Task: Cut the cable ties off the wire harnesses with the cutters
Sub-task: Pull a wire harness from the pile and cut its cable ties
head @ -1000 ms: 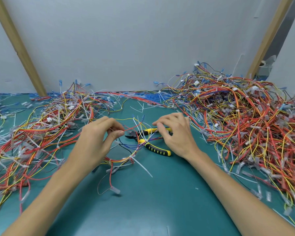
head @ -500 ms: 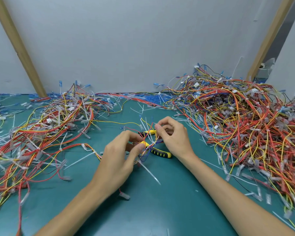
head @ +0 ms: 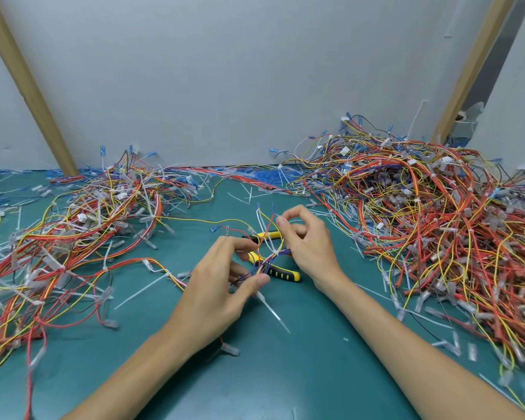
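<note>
Left hand: its fingers and thumb pinch the lower end of one small wire harness.
Right hand: fingers curled, pinching the same harness higher up.
Cable tie: one white tail juts from the harness below the left thumb.
Cutters: one pair, yellow-and-black handles, lying on the surface at mid-surface, under the held harness and between the hands.
Heaps: two; left heap reaches the left edge, the bigger right heap reaches the right edge.
Far edge: wires and cut ties line it, against the wall.
Open room: bare green runs from mid-surface to the near edge.
</note>
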Demonstrator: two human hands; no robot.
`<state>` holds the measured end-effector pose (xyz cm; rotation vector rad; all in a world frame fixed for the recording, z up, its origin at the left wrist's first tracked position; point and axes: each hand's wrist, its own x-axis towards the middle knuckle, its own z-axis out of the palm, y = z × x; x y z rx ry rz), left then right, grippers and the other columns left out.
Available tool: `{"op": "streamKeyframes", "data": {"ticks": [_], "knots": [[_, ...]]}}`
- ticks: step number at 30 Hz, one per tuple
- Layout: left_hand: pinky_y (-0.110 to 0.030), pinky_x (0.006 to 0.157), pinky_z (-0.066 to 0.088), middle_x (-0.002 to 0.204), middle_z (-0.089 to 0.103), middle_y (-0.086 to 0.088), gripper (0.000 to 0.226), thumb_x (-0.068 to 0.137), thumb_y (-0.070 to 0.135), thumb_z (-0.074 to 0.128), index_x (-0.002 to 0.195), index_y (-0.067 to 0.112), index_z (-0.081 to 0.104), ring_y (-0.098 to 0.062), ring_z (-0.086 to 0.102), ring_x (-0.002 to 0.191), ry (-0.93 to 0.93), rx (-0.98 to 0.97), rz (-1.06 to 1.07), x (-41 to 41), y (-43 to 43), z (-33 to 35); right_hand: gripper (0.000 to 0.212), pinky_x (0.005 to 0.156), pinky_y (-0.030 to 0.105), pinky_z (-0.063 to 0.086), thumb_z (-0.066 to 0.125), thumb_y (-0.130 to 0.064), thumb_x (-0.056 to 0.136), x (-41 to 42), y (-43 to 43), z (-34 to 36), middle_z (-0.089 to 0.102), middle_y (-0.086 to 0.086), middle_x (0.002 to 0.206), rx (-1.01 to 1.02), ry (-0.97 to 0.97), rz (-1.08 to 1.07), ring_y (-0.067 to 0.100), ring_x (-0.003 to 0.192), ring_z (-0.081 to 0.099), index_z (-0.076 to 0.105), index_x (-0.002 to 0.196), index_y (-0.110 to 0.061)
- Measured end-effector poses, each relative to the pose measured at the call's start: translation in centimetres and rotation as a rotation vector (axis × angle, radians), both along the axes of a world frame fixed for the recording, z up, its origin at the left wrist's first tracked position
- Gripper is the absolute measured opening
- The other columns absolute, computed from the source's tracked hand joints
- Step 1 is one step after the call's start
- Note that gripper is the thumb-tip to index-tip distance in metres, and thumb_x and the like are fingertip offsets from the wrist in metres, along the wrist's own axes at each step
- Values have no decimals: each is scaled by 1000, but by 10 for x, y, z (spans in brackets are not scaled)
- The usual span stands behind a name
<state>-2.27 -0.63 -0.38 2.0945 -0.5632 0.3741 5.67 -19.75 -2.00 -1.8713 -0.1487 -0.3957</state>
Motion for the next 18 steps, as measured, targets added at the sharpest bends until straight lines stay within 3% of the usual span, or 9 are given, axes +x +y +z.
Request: {"op": "streamKeyframes", "data": {"ticks": [4,6,12,18], "knots": [[-9,67,46,111,50,12,56,85,21,77,131,30,47,-6,65,83,-8,48,-8,4,-1,-1,13,59,34,51,61,-32,99,1,2,0,69,-2,64,18,-40,-55,9,52,58,57,90,-23],[-8,65,41,109,50,16,65,84,19,76,138,31,41,-3,65,81,17,67,12,6,-3,-2,12,65,36,55,61,-29,100,0,4,0,75,-5,74,47,-38,-49,14,58,65,56,91,-21],[-3,63,38,87,66,12,75,82,8,73,141,35,33,0,66,80,63,-8,29,8,-5,-4,13,61,31,43,61,-32,100,-2,5,1,70,-3,63,138,29,-40,16,57,54,57,90,-24],[-5,65,40,87,67,12,78,83,4,67,147,30,31,-1,65,81,116,39,-2,14,0,2,13,46,17,31,61,-31,100,-4,7,3,65,-6,57,101,14,-79,2,42,40,57,89,-25]]}}
